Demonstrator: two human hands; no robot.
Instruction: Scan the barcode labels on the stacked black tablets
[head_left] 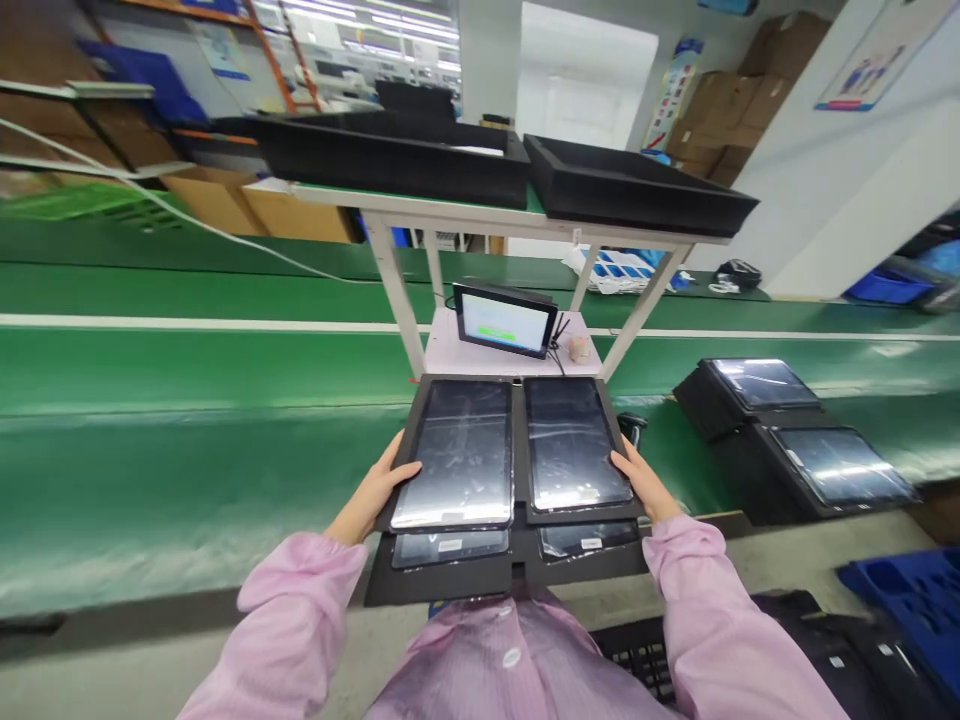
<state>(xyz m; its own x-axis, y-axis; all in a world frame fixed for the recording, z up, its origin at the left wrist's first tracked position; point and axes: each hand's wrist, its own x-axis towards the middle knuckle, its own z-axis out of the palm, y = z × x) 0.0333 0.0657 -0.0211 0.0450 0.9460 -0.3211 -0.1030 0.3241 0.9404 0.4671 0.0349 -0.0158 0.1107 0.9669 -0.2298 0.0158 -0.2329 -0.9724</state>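
A black foam tray (519, 480) bears two dark tablets side by side, the left tablet (461, 450) and the right tablet (576, 440), both with a film-like shine. My left hand (373, 492) grips the tray's left edge, its thumb over the top by the left tablet. On the opposite edge my right hand (639, 474) has its thumb at the right tablet's border; most fingers of both hands are hidden underneath. Below, a second black tray (457, 582) sticks out toward my body, and labelled ends of two more tablets show in it.
Behind the trays, a lit display (504, 320) stands on a low white platform under a white-legged shelf carrying black bins (405, 160). To the right are stacked black trays with tablets (836, 465) and a black scanner-like device (631, 428). The green bench (187, 450) extends left.
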